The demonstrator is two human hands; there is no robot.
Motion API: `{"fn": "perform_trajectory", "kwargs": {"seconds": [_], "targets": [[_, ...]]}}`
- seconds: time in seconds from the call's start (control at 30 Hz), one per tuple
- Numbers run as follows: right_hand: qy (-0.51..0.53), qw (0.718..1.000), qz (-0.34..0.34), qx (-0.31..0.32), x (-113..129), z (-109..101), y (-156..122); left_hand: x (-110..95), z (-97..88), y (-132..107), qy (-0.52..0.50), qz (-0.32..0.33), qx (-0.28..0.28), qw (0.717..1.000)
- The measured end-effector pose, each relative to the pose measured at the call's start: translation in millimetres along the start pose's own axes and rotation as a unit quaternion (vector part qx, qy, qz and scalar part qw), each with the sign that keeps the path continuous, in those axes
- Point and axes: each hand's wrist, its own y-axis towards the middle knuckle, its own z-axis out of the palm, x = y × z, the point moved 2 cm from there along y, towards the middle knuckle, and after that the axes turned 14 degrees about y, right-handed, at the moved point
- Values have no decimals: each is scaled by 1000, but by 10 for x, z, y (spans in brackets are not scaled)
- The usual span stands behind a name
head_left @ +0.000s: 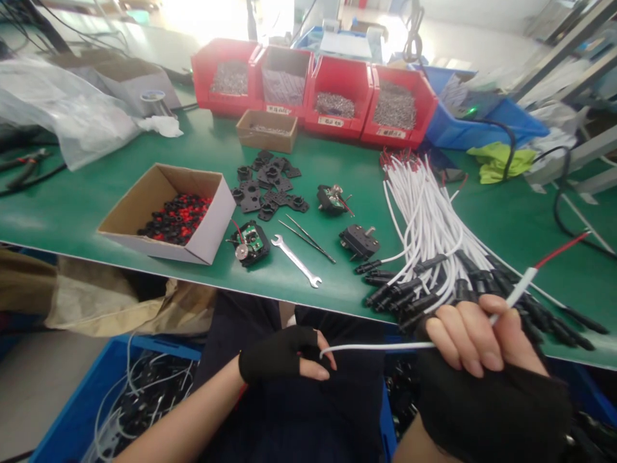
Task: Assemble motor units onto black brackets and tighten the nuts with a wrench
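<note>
My right hand (475, 337), in a black fingerless glove, is closed in a fist around a white cable (380, 347). Above the fist the cable sticks out up and right, ending in a bare red wire. My left hand (294, 354), gloved the same way, holds the cable's other stretch between thumb and fingers, over my lap; whatever lies inside its palm is hidden. Close behind my right hand lies a large bundle of white cables (424, 212) with black plugs (400, 289) toward me and red wire ends at the back.
On the green table (193, 145) lie an open-end wrench (295, 260), tweezers (308, 238), black plates (270, 180) and three small black mechanisms (359, 242). A carton (212, 225) holds red and black parts. Red bins (340, 83) line the back. Blue crates (62, 424) stand below.
</note>
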Motion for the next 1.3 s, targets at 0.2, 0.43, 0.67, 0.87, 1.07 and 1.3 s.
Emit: {"fn": "perform_trajectory", "kwargs": {"seconds": [0.2,0.43,0.67,0.87,1.07,1.3], "targets": [[-73,997,14,33,-60,92,35,24,-33,-108,52,-7,-27,998],[-162,983,65,59,-736,178,-114,-394,-267,-435,233,-22,-229,945],[-256,961,90,59,-995,-25,80,-1232,-798,-982,402,45,-403,821],[-196,965,174,16,-1052,42,227,-1468,-1557,-1247,479,-64,-538,691],[-193,970,123,78,-1056,49,262,-1343,-2175,-954,548,-158,-366,735],[-170,980,89,48,-978,62,290,-1082,-2421,-569,599,-210,-230,738]]}}
